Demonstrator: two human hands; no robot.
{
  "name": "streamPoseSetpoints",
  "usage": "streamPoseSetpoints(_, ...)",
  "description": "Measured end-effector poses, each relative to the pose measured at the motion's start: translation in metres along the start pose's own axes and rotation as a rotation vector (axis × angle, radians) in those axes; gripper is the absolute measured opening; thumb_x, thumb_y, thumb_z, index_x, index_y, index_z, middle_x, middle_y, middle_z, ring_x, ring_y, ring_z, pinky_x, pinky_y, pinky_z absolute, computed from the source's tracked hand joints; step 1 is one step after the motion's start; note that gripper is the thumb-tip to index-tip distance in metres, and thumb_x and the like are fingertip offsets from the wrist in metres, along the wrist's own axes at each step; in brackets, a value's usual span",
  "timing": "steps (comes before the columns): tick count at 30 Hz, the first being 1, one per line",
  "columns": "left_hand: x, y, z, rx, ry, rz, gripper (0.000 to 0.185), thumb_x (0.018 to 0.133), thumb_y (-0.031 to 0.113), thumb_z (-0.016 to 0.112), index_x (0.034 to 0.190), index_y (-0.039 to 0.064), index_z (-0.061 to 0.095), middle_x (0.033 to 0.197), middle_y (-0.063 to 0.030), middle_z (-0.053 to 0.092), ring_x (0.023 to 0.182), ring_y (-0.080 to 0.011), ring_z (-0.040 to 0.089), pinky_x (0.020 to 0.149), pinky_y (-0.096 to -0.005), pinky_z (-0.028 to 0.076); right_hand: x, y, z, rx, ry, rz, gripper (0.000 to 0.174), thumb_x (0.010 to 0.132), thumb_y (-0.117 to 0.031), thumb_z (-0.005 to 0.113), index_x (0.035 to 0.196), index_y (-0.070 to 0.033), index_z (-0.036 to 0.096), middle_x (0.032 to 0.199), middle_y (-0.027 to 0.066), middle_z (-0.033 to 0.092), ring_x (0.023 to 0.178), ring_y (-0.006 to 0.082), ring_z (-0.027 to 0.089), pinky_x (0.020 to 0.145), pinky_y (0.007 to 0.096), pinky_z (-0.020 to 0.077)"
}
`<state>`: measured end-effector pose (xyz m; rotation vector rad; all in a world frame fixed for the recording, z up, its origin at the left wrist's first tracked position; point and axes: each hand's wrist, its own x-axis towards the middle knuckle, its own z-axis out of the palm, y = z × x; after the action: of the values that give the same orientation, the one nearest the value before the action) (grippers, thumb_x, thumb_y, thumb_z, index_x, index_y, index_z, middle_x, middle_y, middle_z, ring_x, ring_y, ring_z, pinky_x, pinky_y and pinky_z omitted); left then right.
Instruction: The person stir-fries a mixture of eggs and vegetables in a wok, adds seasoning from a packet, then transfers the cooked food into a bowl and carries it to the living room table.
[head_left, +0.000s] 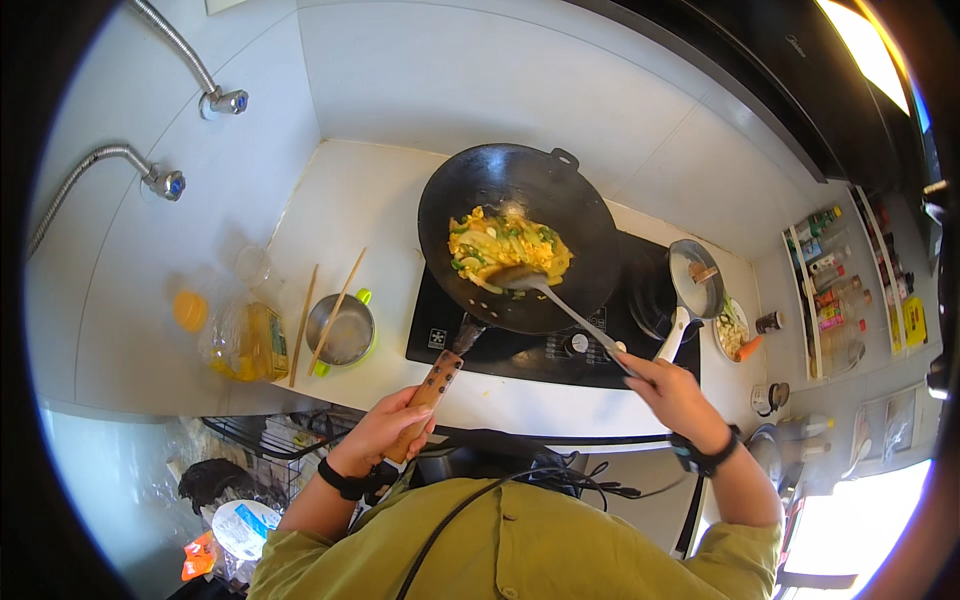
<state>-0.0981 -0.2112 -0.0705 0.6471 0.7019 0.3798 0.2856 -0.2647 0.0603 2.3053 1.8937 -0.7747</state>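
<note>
A black wok (517, 180) stands tilted over the black glass cooktop (517, 360). My left hand (401, 424) grips its wooden handle (431, 390), which has dark rivets. Inside the wok lies a mix of yellow egg and green and pale vegetable pieces (502, 244). A metal spatula (577, 319) reaches into the wok from my right hand (671, 397), which is closed around its shaft. The spatula's blade sits at the near edge of the food and is partly blurred. The part of the handle inside my right fist is hidden.
Left of the wok stand a green-handled metal pot (341, 330) with a chopstick (336, 311) across it and a bottle of yellow oil (255, 341). Rightward are a small saucepan (694, 274) and a plate of chopped food (727, 330). Wall racks (817, 300) hold bottles. A range hood (750, 67) overhangs.
</note>
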Motion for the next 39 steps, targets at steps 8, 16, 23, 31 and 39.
streamPoseSetpoints(8, 0.002, -0.002, -0.005, 0.03, 0.006, -0.011, 0.025, 0.095, 0.016, 0.049, 0.116, 0.002, 0.047, 0.084, -0.0072, 0.056, 0.053, -0.0146, 0.051, 0.049, -0.0274, 0.044, 0.025, 0.003, 0.035, 0.008, 0.345, -0.13, 0.037, 0.088, -0.02, 0.062, 0.125, -0.019, 0.059, 0.072, 0.0183, 0.062, 0.069, 0.0363, 0.063, 0.062, 0.0435, 0.0502)
streamPoseSetpoints(16, -0.051, 0.063, -0.013, 0.821, 0.131, 0.287, 0.047, 0.099, 0.019, 0.047, 0.139, -0.003, 0.037, 0.108, -0.0091, 0.061, 0.09, -0.0143, 0.061, 0.081, -0.0268, 0.048, 0.011, -0.009, 0.041, 0.208, 0.338, -0.277, 0.033, 0.086, -0.018, 0.064, 0.119, -0.015, 0.063, 0.079, 0.0191, 0.065, 0.072, 0.0372, 0.063, 0.064, 0.0422, 0.051)
streamPoseSetpoints(23, -0.133, 0.171, 0.021, 0.598, 0.295, 0.692, 0.044, 0.097, 0.015, 0.05, 0.137, 0.001, 0.04, 0.112, -0.0126, 0.06, 0.098, -0.0203, 0.062, 0.081, -0.0336, 0.051, 0.028, 0.009, 0.065, 0.209, 0.209, -0.103, 0.049, 0.085, -0.017, 0.064, 0.132, -0.008, 0.051, 0.081, 0.0176, 0.068, 0.072, 0.0343, 0.067, 0.066, 0.0396, 0.0532)
streamPoseSetpoints(31, -0.104, 0.366, 0.03, 0.513, 0.592, 1.29, 0.056, 0.092, 0.023, 0.06, 0.136, -0.003, 0.039, 0.122, -0.0152, 0.056, 0.11, -0.0259, 0.057, 0.091, -0.0368, 0.047, -0.007, 0.021, 0.064, 0.582, 0.396, -0.216, 0.047, 0.091, -0.012, 0.056, 0.134, 0.003, 0.044, 0.082, 0.0098, 0.065, 0.072, 0.0147, 0.06, 0.069, 0.0254, 0.0472)
streamPoseSetpoints(39, -0.036, 0.517, -0.012, 0.502, 0.924, 1.242, 0.043, 0.087, 0.017, 0.064, 0.121, -0.007, 0.051, 0.102, -0.0106, 0.062, 0.086, -0.0169, 0.062, 0.068, -0.0271, 0.053, -0.066, 0.033, 0.062, 0.685, 0.528, -0.055, 0.038, 0.096, -0.01, 0.052, 0.134, -0.003, 0.05, 0.106, 0.0123, 0.064, 0.097, 0.0169, 0.058, 0.087, 0.0281, 0.0448)
